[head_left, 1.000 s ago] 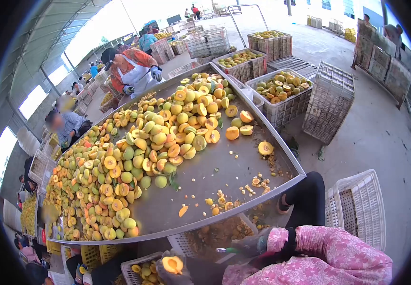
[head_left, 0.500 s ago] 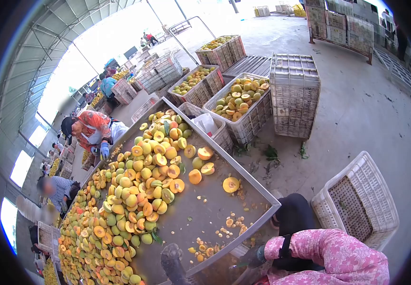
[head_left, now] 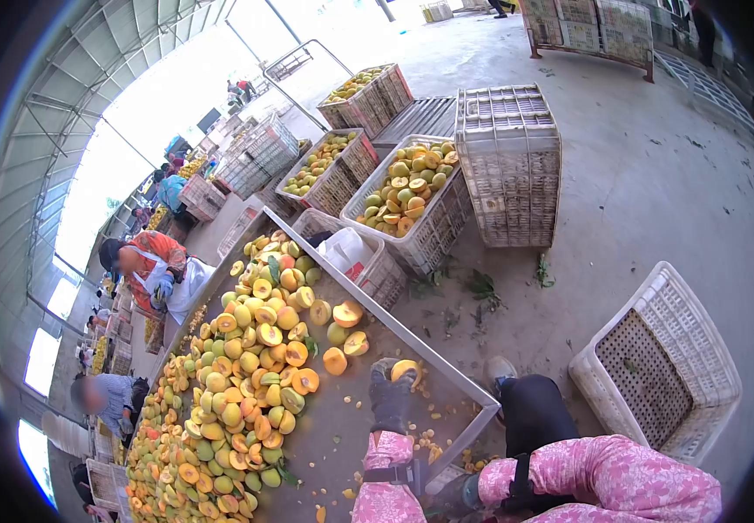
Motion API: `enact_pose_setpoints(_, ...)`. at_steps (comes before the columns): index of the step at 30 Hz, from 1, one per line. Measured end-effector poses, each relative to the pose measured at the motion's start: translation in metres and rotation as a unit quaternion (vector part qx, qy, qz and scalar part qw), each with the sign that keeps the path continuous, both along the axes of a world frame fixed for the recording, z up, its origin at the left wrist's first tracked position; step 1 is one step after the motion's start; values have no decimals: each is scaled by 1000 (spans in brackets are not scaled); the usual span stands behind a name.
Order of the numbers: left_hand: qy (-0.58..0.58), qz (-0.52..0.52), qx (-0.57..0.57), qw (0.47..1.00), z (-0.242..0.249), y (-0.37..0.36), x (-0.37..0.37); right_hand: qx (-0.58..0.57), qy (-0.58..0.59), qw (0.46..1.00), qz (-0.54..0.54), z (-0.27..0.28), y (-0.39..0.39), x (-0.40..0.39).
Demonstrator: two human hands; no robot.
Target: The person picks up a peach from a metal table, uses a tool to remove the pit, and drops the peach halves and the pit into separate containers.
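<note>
My left hand (head_left: pixel 389 397), in a dark glove below a pink floral sleeve, reaches over the metal table (head_left: pixel 333 436). Its fingers close on a halved yellow peach (head_left: pixel 405 372) near the table's raised right edge. Just to the left lie a few more peach halves (head_left: pixel 356 343) and the large heap of whole and cut peaches (head_left: pixel 229 392). Low in the view, my right hand (head_left: pixel 457 495), also gloved, is close to the table's near corner. Its fingers are dark and partly hidden, so what it holds does not show.
Scattered pits (head_left: pixel 429 436) lie near the corner. A white plastic crate (head_left: pixel 655 349) sits tilted at my right. Beyond the table are crates of peaches (head_left: pixel 412 187) and an upright crate stack (head_left: pixel 509 166). A person in an orange top (head_left: pixel 159 257) stands across the table.
My left hand has moved up and right from the table's near edge onto the lone peach half. My view has shifted, so the scene sits further left. My right hand stays low.
</note>
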State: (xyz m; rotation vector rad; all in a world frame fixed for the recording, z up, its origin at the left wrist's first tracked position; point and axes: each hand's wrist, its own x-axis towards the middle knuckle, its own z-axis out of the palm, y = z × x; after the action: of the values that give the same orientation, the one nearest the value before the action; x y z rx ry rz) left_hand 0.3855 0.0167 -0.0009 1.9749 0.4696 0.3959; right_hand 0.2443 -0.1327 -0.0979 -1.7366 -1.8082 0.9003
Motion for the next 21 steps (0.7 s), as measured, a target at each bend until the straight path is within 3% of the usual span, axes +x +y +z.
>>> enact_pose_setpoints(2, -15, -5, -45, 999, 20, 1, -21, 14, -8, 1000, -8, 33, -4, 10)
enact_pose_setpoints(4, -95, -51, -45, 993, 34, 7, -49, -65, 57, 995, -49, 80, -14, 23)
enact_pose_setpoints(5, -86, -45, -63, 993, 44, 7, -67, -65, 54, 996, -38, 62, -10, 19)
enact_pose_setpoints(7, -71, -30, -33, 996, 59, 12, -100, -33, 45, 995, 81, 13, 2, 8)
enact_pose_setpoints(8, -53, -24, -6, 998, 64, 16, -118, -30, 42, 994, 94, 16, 2, 10)
enact_pose_setpoints(9, -54, 7, -126, 990, 64, 16, -139, -66, 57, 990, 109, 26, 4, 17)
enact_pose_setpoints(10, -57, 21, -123, 990, 68, 14, -157, -103, 71, 984, 125, 31, 4, 18)
enact_pose_setpoints(11, -109, 64, -307, 943, 74, 12, -174, -103, 67, 983, 139, 6, 3, 13)
enact_pose_setpoints(12, -163, 102, -476, 858, 76, 10, -191, -77, 110, 983, 123, -38, 4, 9)
enact_pose_setpoints(13, -216, 167, -504, 819, 67, 9, -202, -52, 152, 981, 107, -25, 8, 7)
enact_pose_setpoints(14, -227, 178, -499, 817, 62, 8, -218, -57, 106, 989, 81, -13, -3, 16)
enact_pose_setpoints(16, -261, 229, -604, 718, 66, 4, -241, -37, 190, 979, 67, 8, 0, 20)
enact_pose_setpoints(17, -275, 194, -684, 647, 72, 3, -253, -108, 208, 972, 26, 28, -4, 27)
enact_pose_setpoints(18, -284, 199, -682, 643, 77, 0, -261, -179, 224, 958, -18, 68, -12, 30)
enact_pose_setpoints(20, -294, 204, -723, 591, 82, -9, -274, -158, 282, 944, -62, 81, -22, 22)
enact_pose_setpoints(21, -302, 196, -718, 595, 82, -12, -281, -143, 347, 922, -102, 83, -28, 21)
